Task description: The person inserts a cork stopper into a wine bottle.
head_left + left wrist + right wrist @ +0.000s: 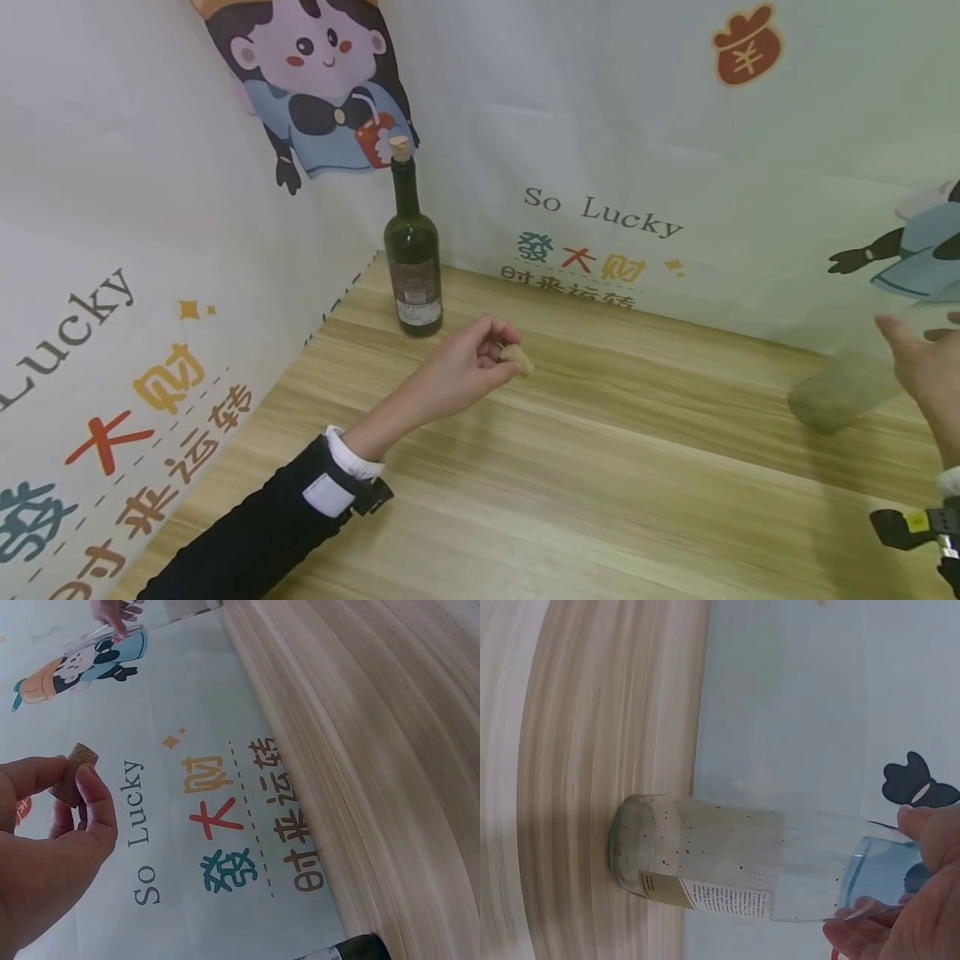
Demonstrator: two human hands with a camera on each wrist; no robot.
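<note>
L hand [463,371] pinches a small cork [517,360] btwn thumb & fingers, above the wooden table [600,500]. R hand [924,900] curls round the upper part of a clear bottle [727,851]; whether its base touches the table, I cannot tell. Near L hand, a green bottle [415,250] stands upright w/ a stopper [401,150] in its mouth.

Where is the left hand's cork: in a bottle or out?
Out: the left hand pinches the cork in the air, apart from the green wine bottle and the clear glass bottle.
</note>
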